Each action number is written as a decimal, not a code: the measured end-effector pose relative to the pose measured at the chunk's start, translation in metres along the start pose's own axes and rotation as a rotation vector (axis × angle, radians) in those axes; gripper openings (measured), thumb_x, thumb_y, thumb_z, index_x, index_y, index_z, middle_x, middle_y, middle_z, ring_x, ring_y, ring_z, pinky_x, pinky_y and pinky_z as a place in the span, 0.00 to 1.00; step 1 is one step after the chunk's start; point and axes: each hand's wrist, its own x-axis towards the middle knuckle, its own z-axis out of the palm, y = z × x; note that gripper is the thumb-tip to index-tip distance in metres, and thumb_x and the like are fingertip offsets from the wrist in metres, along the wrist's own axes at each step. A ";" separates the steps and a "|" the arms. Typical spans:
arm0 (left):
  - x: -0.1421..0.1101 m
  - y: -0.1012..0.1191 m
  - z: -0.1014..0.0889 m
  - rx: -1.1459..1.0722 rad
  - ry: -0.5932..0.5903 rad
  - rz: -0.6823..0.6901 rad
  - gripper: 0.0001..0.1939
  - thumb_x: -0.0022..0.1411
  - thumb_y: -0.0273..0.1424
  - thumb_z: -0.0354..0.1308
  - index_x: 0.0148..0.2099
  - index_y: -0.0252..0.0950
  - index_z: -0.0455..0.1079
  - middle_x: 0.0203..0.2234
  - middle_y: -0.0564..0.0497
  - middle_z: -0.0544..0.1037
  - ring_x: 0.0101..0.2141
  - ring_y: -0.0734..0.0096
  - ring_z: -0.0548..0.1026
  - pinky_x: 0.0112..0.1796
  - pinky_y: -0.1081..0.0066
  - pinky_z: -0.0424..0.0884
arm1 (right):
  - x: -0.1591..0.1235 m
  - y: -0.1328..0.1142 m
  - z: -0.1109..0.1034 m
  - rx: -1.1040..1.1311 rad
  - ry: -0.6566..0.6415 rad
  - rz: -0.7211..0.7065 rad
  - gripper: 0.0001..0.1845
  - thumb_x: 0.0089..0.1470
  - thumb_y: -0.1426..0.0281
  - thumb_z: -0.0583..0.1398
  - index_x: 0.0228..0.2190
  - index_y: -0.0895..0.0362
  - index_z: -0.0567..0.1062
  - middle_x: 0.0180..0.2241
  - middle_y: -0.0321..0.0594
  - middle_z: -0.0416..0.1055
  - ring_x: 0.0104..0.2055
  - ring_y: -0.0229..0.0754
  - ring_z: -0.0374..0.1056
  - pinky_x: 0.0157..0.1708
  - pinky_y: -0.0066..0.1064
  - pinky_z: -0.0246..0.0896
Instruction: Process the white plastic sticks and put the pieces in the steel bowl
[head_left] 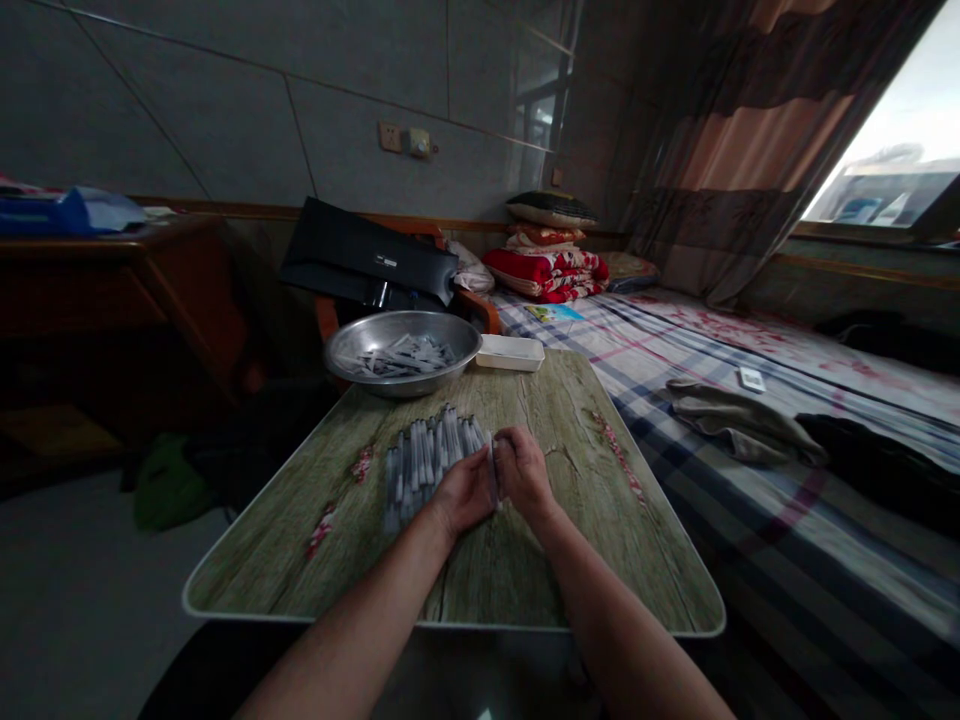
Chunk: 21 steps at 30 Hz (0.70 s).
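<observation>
1. The table [600, 570] stands in front of the person, and both forearms reach in over its near edge.
2. The left hand [471, 490] is at about the middle of the table, its fingers bent and closed against a slim, clear tube [493, 478].
3. The right hand [525, 470] meets it from the other side, fingers curled in, so the tube stands pinched between the two hands. Blur hides how each fingertip sits.
4. The other tubes [420, 460], clear with dark parts inside, lie side by side in a slanting row on the middle of the table, just left of the hands. The row's right end comes up close to the left hand.
5. At the table's far left corner sits a steel bowl [412, 384] with a heap of more slim, clear pieces [412, 352] in it.
6. A white tray [517, 362] is just right of the bowl, at the table's far edge.
7. Beyond the table is a wooden chair [327, 318] with a black case [367, 255] on it.
8. Right of the table is a bed [637, 375] with a checked sheet; a folded red quilt [547, 275] lies on it, beyond the table's far edge.
9. Well left of the table is a desk [161, 265].
</observation>
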 end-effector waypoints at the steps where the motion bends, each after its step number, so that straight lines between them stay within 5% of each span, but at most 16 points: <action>1: 0.001 -0.001 -0.002 -0.015 0.019 0.009 0.12 0.68 0.26 0.50 0.39 0.30 0.74 0.31 0.46 0.82 0.35 0.69 0.81 0.47 0.70 0.72 | 0.000 -0.001 0.001 -0.060 -0.041 -0.052 0.13 0.60 0.66 0.50 0.33 0.56 0.73 0.33 0.43 0.74 0.39 0.44 0.68 0.43 0.35 0.59; 6: 0.003 -0.005 -0.002 -0.052 0.046 0.017 0.10 0.67 0.23 0.50 0.41 0.30 0.74 0.33 0.46 0.82 0.36 0.70 0.81 0.48 0.72 0.71 | 0.000 0.000 0.002 -0.090 -0.085 -0.039 0.18 0.63 0.64 0.47 0.33 0.56 0.74 0.34 0.44 0.76 0.40 0.45 0.70 0.46 0.37 0.58; 11: 0.001 -0.008 0.008 -0.062 0.030 0.064 0.11 0.67 0.23 0.49 0.43 0.31 0.73 0.36 0.44 0.82 0.43 0.64 0.80 0.54 0.63 0.69 | 0.001 0.000 -0.002 0.295 0.034 0.177 0.21 0.65 0.59 0.44 0.33 0.55 0.71 0.29 0.42 0.75 0.30 0.41 0.71 0.32 0.31 0.64; 15: -0.001 -0.009 0.014 -0.062 0.093 0.048 0.13 0.67 0.23 0.47 0.45 0.27 0.73 0.34 0.40 0.81 0.42 0.60 0.80 0.52 0.60 0.71 | 0.002 -0.003 -0.003 0.357 0.081 0.230 0.20 0.64 0.58 0.45 0.31 0.55 0.70 0.30 0.40 0.73 0.24 0.38 0.68 0.25 0.29 0.62; 21: -0.010 0.010 0.033 -0.162 0.357 0.181 0.11 0.67 0.22 0.46 0.37 0.31 0.70 0.27 0.45 0.77 0.30 0.66 0.79 0.34 0.68 0.77 | 0.007 0.009 -0.005 0.080 0.203 0.151 0.13 0.60 0.67 0.49 0.33 0.56 0.72 0.34 0.43 0.72 0.39 0.43 0.69 0.42 0.34 0.62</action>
